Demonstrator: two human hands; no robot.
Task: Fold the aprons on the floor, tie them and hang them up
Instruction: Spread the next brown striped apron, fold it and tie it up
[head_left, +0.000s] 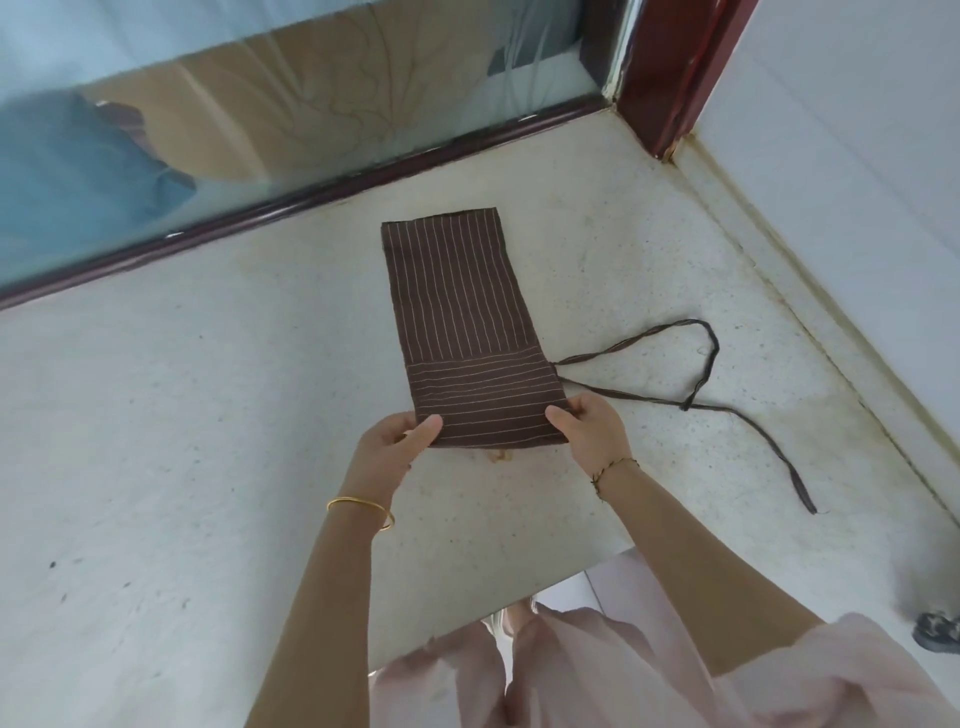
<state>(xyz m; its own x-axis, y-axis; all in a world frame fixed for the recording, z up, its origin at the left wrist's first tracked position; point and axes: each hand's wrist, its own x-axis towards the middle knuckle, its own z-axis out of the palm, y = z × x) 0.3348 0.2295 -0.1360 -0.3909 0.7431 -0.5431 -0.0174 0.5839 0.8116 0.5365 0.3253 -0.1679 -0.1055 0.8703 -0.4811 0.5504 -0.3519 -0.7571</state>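
One pale speckled floor (208, 415), filling the centre and left of the frame. One glass panel (291, 98) across the upper left, mirroring a brownish shape and a blue one, edged below by one dark red-brown rail (311, 196) slanting up toward the right. One white wall (857, 182) down the right side. One dark red post (670, 67) at top right, in the corner between glass and wall. Pale pink clothing (597, 675) along the bottom edge, centre to right.

One brown apron (457, 301) with thin pale stripes, folded into a long narrow strip, lying on the floor at the centre of the frame; stripes lengthwise on the far part, crosswise on the near band. Two thin dark straps (685, 405) trailing from its right edge across the floor toward the right, crossing once, one looped, the other ending at lower right.

Two bare forearms (322, 597) reaching up from the bottom. Left hand (400, 439) at the apron's near left corner, thumb on top of the cloth, fingers curled beneath, gripping it. Right hand (592, 426) at the near right corner, thumb on top, fingers tucked under the edge, pinching the cloth.

One gold bangle (363, 506) on the left wrist. One thin thread bracelet (615, 464) on the right wrist. One dark shoe (937, 631), cut off by the right edge, low down. One small tan scrap (500, 456) on the floor just below the apron's near edge, too small to identify
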